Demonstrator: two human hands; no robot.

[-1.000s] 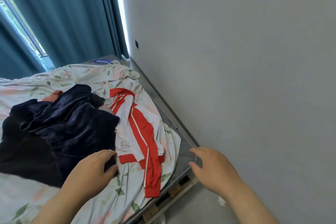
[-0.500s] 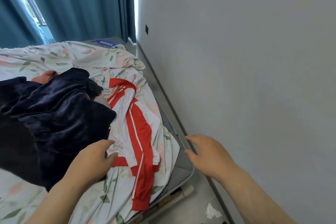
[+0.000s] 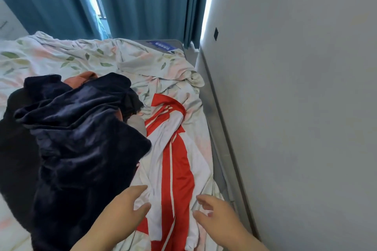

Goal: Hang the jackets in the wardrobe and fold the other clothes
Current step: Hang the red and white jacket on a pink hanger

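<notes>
On the left of the bed (image 3: 61,57), a crumpled navy velvet garment (image 3: 81,138) lies partly over the red-and-white jacket (image 3: 175,159), which stretches along the side nearest the wall (image 3: 295,108). My left hand (image 3: 122,210) is open, fingertips on the jacket's white panel. My right hand (image 3: 220,218) hangs open, fingers apart, over its right edge, gripping nothing.

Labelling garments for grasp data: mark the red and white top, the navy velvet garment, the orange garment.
red and white top (image 3: 181,173): head view, red centre stripe.
navy velvet garment (image 3: 81,138): head view, middle of crumpled fabric.
orange garment (image 3: 79,79): head view, patch behind navy fabric.
</notes>
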